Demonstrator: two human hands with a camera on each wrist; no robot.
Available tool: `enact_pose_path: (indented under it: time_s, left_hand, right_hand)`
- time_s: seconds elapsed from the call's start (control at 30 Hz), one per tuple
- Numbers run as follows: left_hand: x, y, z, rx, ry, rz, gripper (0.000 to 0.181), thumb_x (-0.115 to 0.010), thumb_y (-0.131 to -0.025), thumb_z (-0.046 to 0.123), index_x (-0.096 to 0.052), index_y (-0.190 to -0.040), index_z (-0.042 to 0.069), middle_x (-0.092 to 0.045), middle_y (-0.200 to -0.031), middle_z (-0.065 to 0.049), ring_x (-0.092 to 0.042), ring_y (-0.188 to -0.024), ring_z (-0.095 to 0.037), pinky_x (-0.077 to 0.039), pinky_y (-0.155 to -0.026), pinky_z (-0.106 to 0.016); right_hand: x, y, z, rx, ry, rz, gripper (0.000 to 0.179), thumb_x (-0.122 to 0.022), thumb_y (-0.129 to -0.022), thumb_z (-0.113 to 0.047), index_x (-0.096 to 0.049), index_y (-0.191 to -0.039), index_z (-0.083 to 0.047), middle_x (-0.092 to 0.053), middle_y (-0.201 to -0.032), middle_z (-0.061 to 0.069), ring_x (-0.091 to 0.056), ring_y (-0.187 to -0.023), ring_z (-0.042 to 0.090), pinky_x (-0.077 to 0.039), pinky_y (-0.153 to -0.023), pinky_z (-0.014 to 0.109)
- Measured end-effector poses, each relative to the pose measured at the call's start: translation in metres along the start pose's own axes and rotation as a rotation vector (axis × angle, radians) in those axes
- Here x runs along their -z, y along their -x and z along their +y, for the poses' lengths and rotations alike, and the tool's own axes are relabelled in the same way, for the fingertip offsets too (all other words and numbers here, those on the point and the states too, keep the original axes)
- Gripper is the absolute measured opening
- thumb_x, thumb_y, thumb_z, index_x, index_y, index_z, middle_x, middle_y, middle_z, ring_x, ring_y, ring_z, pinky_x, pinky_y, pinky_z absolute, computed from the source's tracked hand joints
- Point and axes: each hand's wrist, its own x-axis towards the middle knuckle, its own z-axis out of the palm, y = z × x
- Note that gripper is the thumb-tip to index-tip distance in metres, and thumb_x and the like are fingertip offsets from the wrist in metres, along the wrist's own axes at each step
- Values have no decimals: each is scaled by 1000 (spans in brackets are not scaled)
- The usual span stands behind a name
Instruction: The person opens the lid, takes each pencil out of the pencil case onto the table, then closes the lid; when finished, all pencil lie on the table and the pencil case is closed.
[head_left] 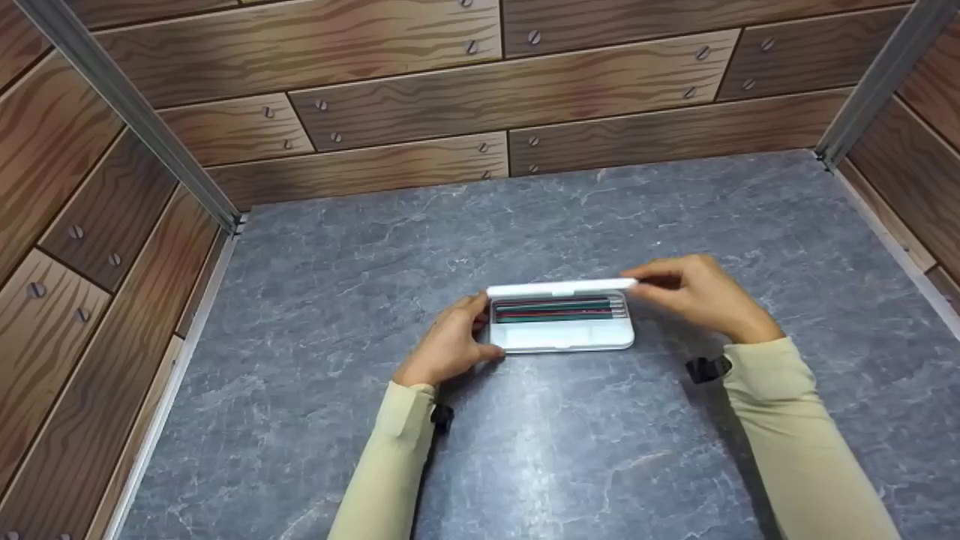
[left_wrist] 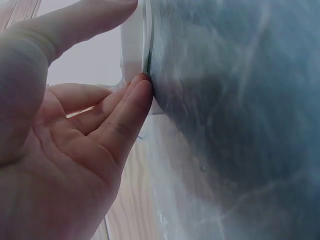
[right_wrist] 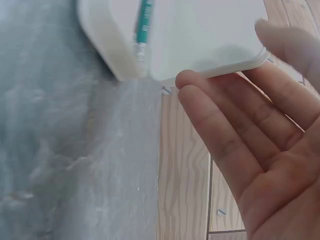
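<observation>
Wood-print panels (head_left: 397, 112) are walling in the back and both sides; a grey marbled tabletop (head_left: 337, 300) is running between them, with a white pencil case (head_left: 562, 335) lying flat around the middle, long side toward the person. Going left to right: the left hand (head_left: 450, 337) is gripping the case's left end, thumb at the near corner and fingers round the far side; I'm guessing it's bracing the base so the light thing isn't skidding about. Inside, some teal and dark red pencils (head_left: 555, 309) are lying lengthwise along the far side, probably because that's the only way they're fitting; a plain white strip is taking up the near side. Up along the far edge the lid (head_left: 562, 288) is standing tilted open, showing almost edge-on from the head view; at its right end the right hand (head_left: 697, 292) is pinching it between thumb and fingertips, likely taking the edge because it's giving an easy hold and leaving the pencils uncovered.
</observation>
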Motion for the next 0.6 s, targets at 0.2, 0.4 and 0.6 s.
enact_pose_path:
  time_s: [0.2,0.4,0.6]
  left_hand:
    - [1,-1,3,-10,-31,6,83,-95,-90,13,-56,-161,-3,-65,-153,-18,-69,-131,-32,-59,-115,-46]
    - [-1,-2,2,-19,-38,43,76,-96,-89,14,-62,-155,-2,-70,-144,-17,-71,-126,-32,-60,-112,-46]
    - [-1,-1,-1,-13,-62,35,79,-96,-91,25,-61,-157,3,-69,-144,-14,-69,-124,-30,-59,-112,-48]
  right_hand:
    - [14,-25,7,-102,-143,-31,35,-76,-109,-26,-80,-135,-2,-83,-125,19,-76,-95,2,-61,-85,18]
    - [19,-52,26,-241,-507,-74,35,-82,-104,-16,-79,-136,0,-86,-114,-6,-80,-103,5,-65,-96,25]
    - [22,-59,29,-315,-605,-135,32,-85,-102,-17,-82,-132,-5,-85,-113,-10,-83,-105,15,-67,-100,33]
